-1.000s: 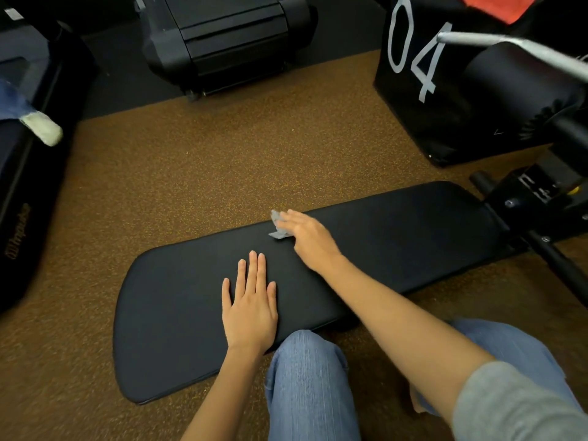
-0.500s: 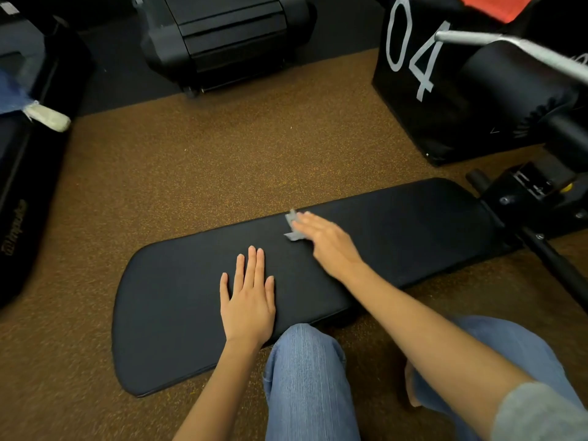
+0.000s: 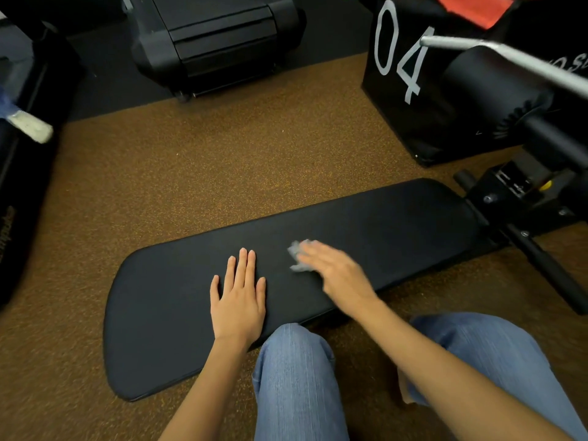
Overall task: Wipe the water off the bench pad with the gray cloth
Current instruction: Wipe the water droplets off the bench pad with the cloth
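Brown speckled gym floor (image 3: 197, 173) seen from head view, black bench pad (image 3: 397, 224) laid across it. Left hand (image 3: 238, 297) pressed flat on pad, fingers straight, nothing held. Right hand (image 3: 334, 275) blurred, fingers extended over crumpled gray cloth (image 3: 297, 254) at pad middle. Wiping judged under way; water not discernible. Next stroke judged toward uncovered right end, pressure kept on cloth.

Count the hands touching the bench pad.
2. The left hand lies flat on the pad near its middle; the right hand presses the cloth onto it just to the right.
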